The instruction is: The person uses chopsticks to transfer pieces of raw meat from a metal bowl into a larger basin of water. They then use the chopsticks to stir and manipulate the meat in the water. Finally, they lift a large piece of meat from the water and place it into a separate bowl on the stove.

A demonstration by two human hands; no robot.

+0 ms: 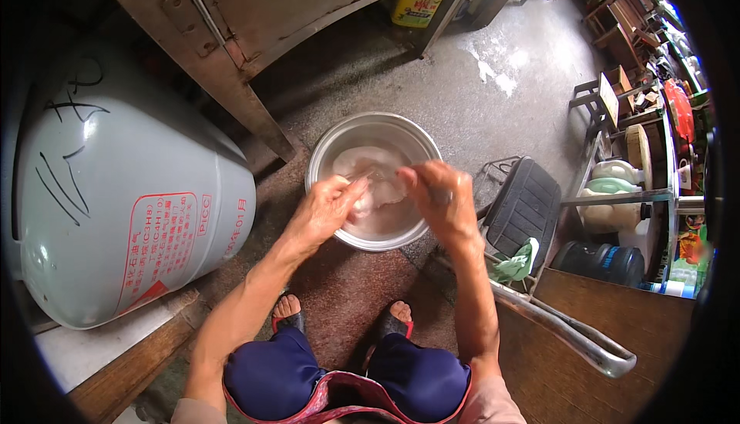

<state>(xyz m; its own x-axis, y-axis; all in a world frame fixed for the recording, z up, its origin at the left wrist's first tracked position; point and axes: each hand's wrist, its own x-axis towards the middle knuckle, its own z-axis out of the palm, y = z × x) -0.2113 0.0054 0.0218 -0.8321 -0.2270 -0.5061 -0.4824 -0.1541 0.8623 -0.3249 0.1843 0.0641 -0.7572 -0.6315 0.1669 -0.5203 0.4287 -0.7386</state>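
A round metal basin [374, 239] stands on the floor before me, holding cloudy water. Pale, soft pieces [386, 184], possibly raw meat, lie in that water. Over the basin's left side, my left hand [329, 207] grips a whitish piece [362, 204] between thumb and fingers. My right hand [442, 201] hovers at the right rim with its fingers curled and thumb toward the middle. Motion blurs it, and whether anything is pinched there is unclear. Both hands look wet.
A grey gas cylinder [144, 204] bearing red print fills the left. Ahead rises a metal cabinet [324, 7], with a yellow jug [419, 5] beneath. To the right are a folding chair [523, 198], green cloth [517, 262], long metal handle [572, 331], wooden tabletop [624, 314] and loaded shelves [615, 197].
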